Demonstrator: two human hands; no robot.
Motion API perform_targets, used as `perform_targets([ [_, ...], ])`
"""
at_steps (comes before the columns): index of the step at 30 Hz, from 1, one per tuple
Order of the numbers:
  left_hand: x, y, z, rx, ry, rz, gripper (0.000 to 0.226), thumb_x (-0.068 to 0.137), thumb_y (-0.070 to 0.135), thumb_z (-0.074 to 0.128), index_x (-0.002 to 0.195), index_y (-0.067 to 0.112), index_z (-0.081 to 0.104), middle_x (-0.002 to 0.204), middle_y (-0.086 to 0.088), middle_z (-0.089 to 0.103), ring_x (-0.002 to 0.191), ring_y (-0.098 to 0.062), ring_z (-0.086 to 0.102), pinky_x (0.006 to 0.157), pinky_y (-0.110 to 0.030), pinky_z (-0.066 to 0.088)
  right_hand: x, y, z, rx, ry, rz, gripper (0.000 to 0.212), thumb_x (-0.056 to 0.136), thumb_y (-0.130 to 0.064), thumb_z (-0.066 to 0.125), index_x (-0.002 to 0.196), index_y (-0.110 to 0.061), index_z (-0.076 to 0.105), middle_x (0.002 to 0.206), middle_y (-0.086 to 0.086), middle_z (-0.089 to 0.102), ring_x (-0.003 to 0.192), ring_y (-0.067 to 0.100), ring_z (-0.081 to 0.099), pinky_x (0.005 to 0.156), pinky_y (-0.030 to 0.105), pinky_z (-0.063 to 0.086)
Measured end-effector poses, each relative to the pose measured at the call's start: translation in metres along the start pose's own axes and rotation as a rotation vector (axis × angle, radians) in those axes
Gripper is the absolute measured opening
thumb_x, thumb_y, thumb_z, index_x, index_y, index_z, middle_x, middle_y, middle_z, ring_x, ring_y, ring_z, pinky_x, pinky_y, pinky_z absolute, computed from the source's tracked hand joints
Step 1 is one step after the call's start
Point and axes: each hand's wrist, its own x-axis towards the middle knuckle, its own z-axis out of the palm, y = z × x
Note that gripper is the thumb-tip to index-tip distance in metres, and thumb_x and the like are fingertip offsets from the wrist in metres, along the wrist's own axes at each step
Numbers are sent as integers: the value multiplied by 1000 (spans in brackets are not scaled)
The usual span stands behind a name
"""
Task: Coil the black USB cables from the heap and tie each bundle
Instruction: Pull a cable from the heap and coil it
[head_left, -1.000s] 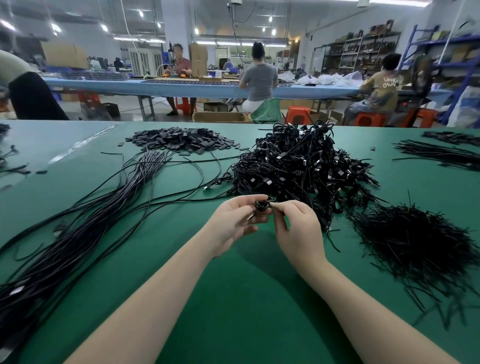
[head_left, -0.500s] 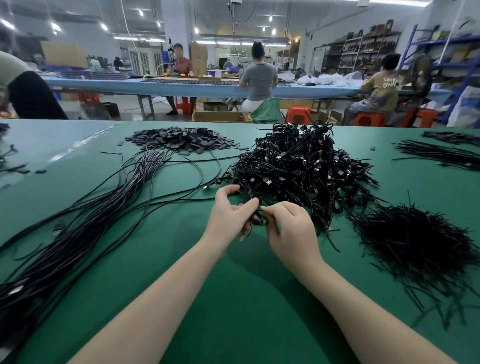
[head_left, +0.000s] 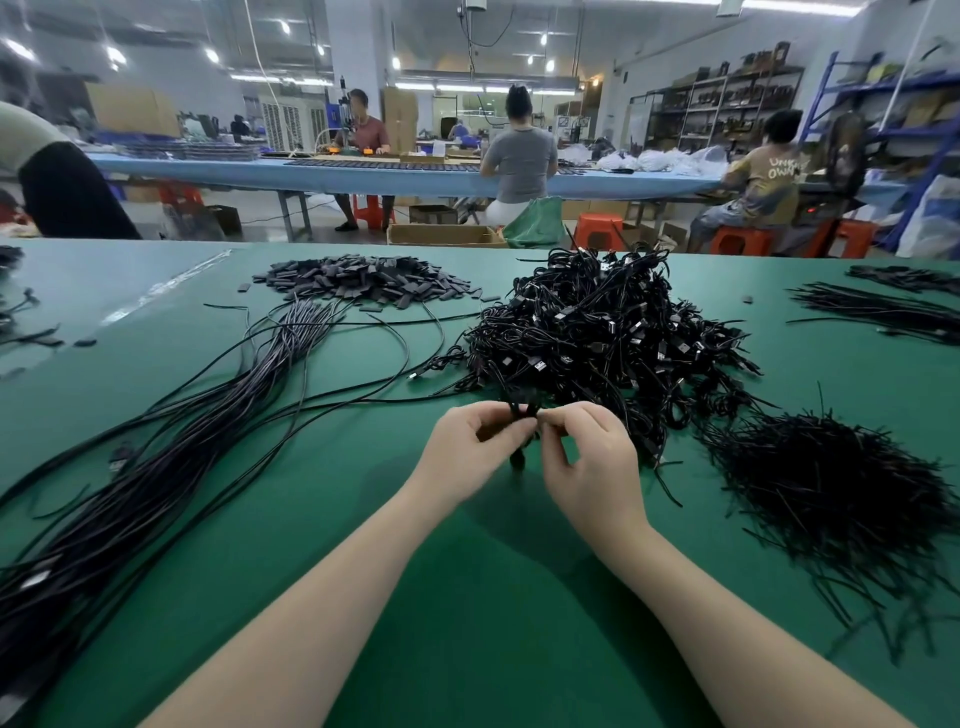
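Observation:
My left hand (head_left: 475, 447) and my right hand (head_left: 589, 460) meet over the green table (head_left: 467, 597), both pinching a small coiled black cable bundle (head_left: 522, 413) between fingertips. Part of the bundle hangs below the fingers. Just behind the hands rises a big heap of coiled black USB cables (head_left: 597, 332). A long sheaf of uncoiled black cables (head_left: 171, 441) runs from the far middle down to the near left. To the right lies a pile of thin black tie wires (head_left: 831, 483).
A flat pile of small dark sleeves (head_left: 363, 283) lies at the far middle. More black wires (head_left: 883, 312) lie at the far right. Beyond the table's far edge, people sit at a blue bench (head_left: 415, 176) on orange stools.
Both hands have shifted slightly away from me toward the heap. The bundle has been turned between the fingertips, and the pinch sits higher on it now.

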Motion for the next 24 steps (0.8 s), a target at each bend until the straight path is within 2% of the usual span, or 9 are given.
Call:
perform_targets([
  [4,0,13,7,-268,64,-260,26,93,22,63,117,19,53,59,5,64,50,-11,59,49,-20,46,1,1,-1,-51,-10,-79,7,80,3,65,84,0,70,78,7,66,73,28,63,69,39,51],
  [6,4,19,5,-598,11,-589,6,97,19,52,101,16,52,50,3,57,37,-8,49,37,-16,38,4,1,-3,-148,15,-224,12,83,3,60,83,-1,72,77,8,66,71,30,64,68,38,50],
  [8,3,24,-1,-897,-86,-792,26,99,18,36,80,14,54,46,8,48,31,-1,40,31,-13,32,9,2,-7,-241,50,-404,23,91,-3,52,82,-3,73,75,5,67,68,27,65,64,36,51],
  [10,5,24,-6,-1118,-118,-826,39,98,15,30,79,13,64,47,9,46,30,0,40,30,-13,32,15,3,-10,-257,44,-476,27,93,-6,50,83,-3,74,76,5,68,68,26,65,62,36,52],
  [14,5,14,-5,-712,-4,-619,22,97,22,47,92,22,68,52,3,51,38,-9,43,41,-16,35,32,-2,-13,-244,-17,-400,14,88,-7,59,83,-4,72,76,6,66,69,29,64,63,39,51],
  [19,1,-22,-9,-224,198,-379,18,98,11,44,101,18,60,55,5,62,45,-11,55,44,-22,40,129,8,-24,-460,-46,-409,15,93,-13,57,95,-6,70,85,11,69,78,30,64,72,41,50],
  [20,1,-24,-8,-186,194,-375,21,97,10,42,100,21,60,59,4,63,47,-10,57,45,-20,41,152,16,-25,-578,-120,-287,21,96,-16,54,110,-6,66,99,14,68,91,33,63,80,44,47],
  [22,-3,-23,-5,-120,171,-334,25,96,8,40,99,24,59,69,2,64,53,-8,59,49,-17,43,182,28,-25,-817,-403,100,47,100,-25,43,144,-10,36,141,18,45,129,38,41,101,49,35],
  [24,-4,-22,0,-58,207,-268,24,96,11,41,100,28,58,77,6,65,58,-7,60,52,-16,44,177,31,-18,-911,-666,309,62,99,-30,41,152,-16,12,156,16,20,142,39,16,111,52,22],
])
